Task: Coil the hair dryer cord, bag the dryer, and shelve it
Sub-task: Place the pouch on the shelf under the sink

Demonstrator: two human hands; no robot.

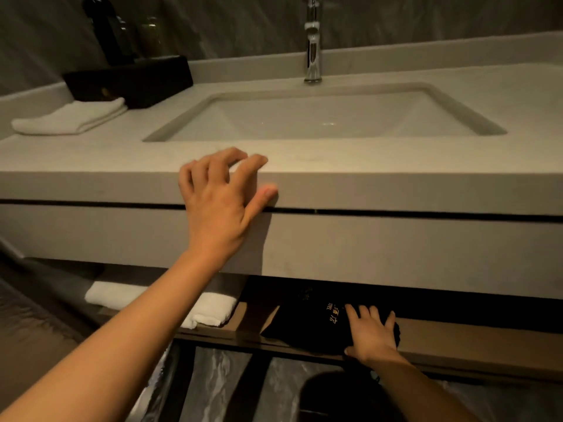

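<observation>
Head view: black bag point(316, 324) lengthwise along shelf point(475, 339)

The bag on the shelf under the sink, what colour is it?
Black, with small gold lettering; the bag shows in the head view, under the right hand.

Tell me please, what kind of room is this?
Probably a hotel bathroom: a stone vanity with a sunken sink and chrome faucet, folded white towels, and a black bag with gold lettering on the shelf beneath.
</observation>
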